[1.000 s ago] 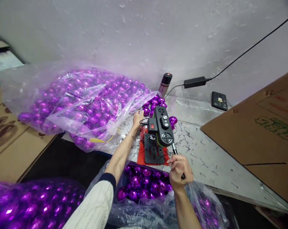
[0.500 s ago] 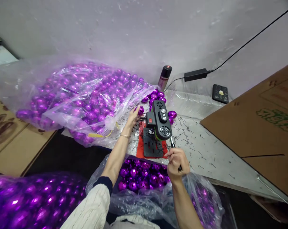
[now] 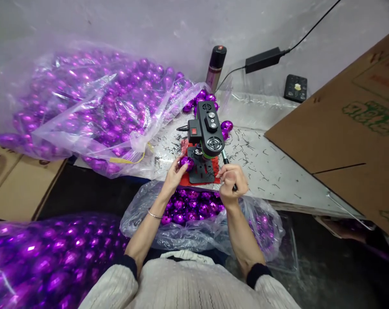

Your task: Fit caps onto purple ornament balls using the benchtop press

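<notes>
Between the fingers of my left hand [image 3: 175,174] is a shiny purple bauble [image 3: 187,163], held at the left edge of the machine's black base plate [image 3: 199,176]. My right hand [image 3: 233,182] is wrapped round the lever handle [image 3: 225,159] on the machine's right side. The small black press machine [image 3: 210,128], with a red switch and round vents on top, stands on a red sheet [image 3: 215,169]. Below it, an open plastic bag [image 3: 168,240] full of purple baubles [image 3: 191,206] lies close to my body.
A large clear bag of baubles [image 3: 101,107] fills the left of the table [image 3: 255,171]. Small dark bits litter the tabletop. At the back stand a spray can [image 3: 216,68] and a power adapter [image 3: 263,60]. A cardboard box [image 3: 336,137] leans in at right.
My left hand has brought the bauble from behind the machine's left side nearer to me, beside the base plate. My right hand stays on the lever. The camera view has tilted down.
</notes>
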A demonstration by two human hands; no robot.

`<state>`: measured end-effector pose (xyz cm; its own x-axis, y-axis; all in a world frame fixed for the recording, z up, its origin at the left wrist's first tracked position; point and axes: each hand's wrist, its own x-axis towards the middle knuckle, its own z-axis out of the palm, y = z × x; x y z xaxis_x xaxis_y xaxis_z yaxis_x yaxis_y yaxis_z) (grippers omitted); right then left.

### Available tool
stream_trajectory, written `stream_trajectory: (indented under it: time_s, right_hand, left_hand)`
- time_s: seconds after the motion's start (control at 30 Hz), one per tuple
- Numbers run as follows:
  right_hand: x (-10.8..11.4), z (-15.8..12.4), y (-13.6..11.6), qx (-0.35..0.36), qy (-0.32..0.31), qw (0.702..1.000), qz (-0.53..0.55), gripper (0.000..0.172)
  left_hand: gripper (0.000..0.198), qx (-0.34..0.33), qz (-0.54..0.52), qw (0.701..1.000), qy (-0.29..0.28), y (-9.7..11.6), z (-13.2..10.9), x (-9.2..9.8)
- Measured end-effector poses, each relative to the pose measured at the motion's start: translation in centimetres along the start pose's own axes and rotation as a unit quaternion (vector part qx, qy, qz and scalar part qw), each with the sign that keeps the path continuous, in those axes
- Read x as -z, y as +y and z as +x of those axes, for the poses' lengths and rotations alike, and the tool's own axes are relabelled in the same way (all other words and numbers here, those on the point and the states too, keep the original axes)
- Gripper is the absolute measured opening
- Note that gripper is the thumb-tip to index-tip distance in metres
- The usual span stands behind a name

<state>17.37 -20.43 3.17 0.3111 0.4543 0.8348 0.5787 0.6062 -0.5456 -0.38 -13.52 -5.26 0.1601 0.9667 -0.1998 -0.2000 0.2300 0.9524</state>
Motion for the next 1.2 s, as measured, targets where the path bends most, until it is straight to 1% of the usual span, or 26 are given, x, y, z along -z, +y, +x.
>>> stream_trajectory:
  time_s: [0.1, 0.17, 0.27, 0.33, 0.43, 0.6, 0.7, 0.8, 1.0, 1.2]
  right_hand:
    - [0.0, 0.0, 0.1, 0.004, -0.004, 1.000, 0.000, 0.034]
    - [0.1, -0.1, 0.1, 0.006, -0.007, 1.000, -0.002, 0.034]
    - [0.1, 0.0, 0.1, 0.012, -0.010, 1.000, -0.005, 0.034]
    - [0.2, 0.0, 0.1, 0.017, -0.013, 1.000, -0.006, 0.033]
    - [0.2, 0.2, 0.0, 0.023, -0.015, 1.000, -0.004, 0.033]
    - [0.1, 0.3, -0.1, 0.027, -0.018, 0.999, -0.001, 0.033]
    - [0.1, 0.2, -0.1, 0.023, -0.019, 1.000, -0.001, 0.033]
    - [0.2, 0.2, -0.1, 0.023, -0.018, 1.000, -0.002, 0.033]
    - [0.3, 0.0, 0.0, 0.013, -0.025, 1.000, -0.003, 0.032]
    - [0.4, -0.5, 0.3, 0.013, -0.019, 1.000, -0.004, 0.032]
  left_hand:
    - [0.066, -0.046, 0.095, 0.994, 0.011, -1.3, -0.5, -1.1]
    - [0.066, -0.085, 0.170, 0.982, 0.016, -1.6, -0.6, -1.5]
    - [0.063, -0.170, 0.278, 0.945, 0.005, -1.6, -0.4, -2.0]
    - [0.061, -0.217, 0.327, 0.920, -0.010, -1.4, -0.1, -2.3]
    - [0.060, -0.252, 0.359, 0.899, -0.020, -1.4, 0.3, -2.8]
    - [0.063, -0.256, 0.358, 0.898, 0.000, -1.9, 0.6, -2.9]
    - [0.065, -0.265, 0.363, 0.893, -0.004, -2.2, 0.5, -2.7]
    - [0.067, -0.265, 0.371, 0.890, -0.008, -2.4, 0.7, -3.0]
    - [0.070, -0.265, 0.343, 0.901, 0.002, -3.3, 1.0, -4.1]
    - [0.069, -0.256, 0.342, 0.904, 0.013, -3.9, 0.7, -4.1]
